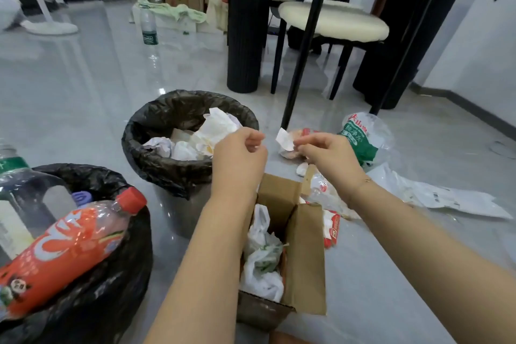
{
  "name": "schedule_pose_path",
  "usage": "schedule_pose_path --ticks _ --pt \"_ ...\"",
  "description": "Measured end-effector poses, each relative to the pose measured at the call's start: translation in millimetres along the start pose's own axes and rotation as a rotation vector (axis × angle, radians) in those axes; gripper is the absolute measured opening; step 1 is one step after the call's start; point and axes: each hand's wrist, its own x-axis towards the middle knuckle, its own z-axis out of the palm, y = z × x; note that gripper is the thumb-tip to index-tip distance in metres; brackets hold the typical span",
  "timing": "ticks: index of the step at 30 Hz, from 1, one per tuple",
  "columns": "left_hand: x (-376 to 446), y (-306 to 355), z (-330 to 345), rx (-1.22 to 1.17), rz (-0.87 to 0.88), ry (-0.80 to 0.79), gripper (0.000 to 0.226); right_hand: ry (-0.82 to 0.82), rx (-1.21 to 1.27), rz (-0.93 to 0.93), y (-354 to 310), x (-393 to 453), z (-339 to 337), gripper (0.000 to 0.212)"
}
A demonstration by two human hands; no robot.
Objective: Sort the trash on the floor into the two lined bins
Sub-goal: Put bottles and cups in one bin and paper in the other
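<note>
Both hands reach out over the grey floor (83, 86): the left hand (240, 153) hangs with fingers curled and nothing visible in them, just beside the rim of the far bin; the right hand (326, 153) pinches a small white paper scrap (284, 139) between thumb and fingertips. Nearest on the left stands a black-lined bin (111, 274) piled with plastic bottles, an orange-labelled soda bottle (64, 251) lying across its top. Beyond it, the far bin (167, 165), also black-lined, holds crumpled white paper. Between the forearms sits an open cardboard box (304, 254) with white plastic bags inside. Right of the box lie a crushed clear bottle with a green label (360, 139), a flat white mailer bag (446, 198) and red-and-white wrappers (332, 226).
</note>
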Motion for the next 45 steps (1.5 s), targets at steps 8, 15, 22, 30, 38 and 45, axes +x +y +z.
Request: schedule_pose_path --ticks 8,15,22,30,38,45 --pt "-42 -25 102 0.092 0.042 -0.416 0.025 -0.029 -0.192 0.418 138 -29 -62 0.022" --pt "-35 -52 117 0.385 0.163 -0.562 0.025 0.027 -0.269 0.638 214 -15 -30 0.043" --pt "-30 -60 121 0.431 0.193 -0.589 0.027 0.053 -0.358 0.829 246 4 2 0.059" --pt "-29 -58 120 0.368 0.155 -0.582 0.024 0.327 0.11 0.639 241 -21 -17 0.011" --pt "-36 -27 90 0.215 0.085 -0.431 0.026 0.425 0.374 0.388 143 -38 -64 0.022" --pt "-17 -7 11 0.397 0.09 0.194 0.027 0.111 0.418 0.235 21 -22 -34 0.023"
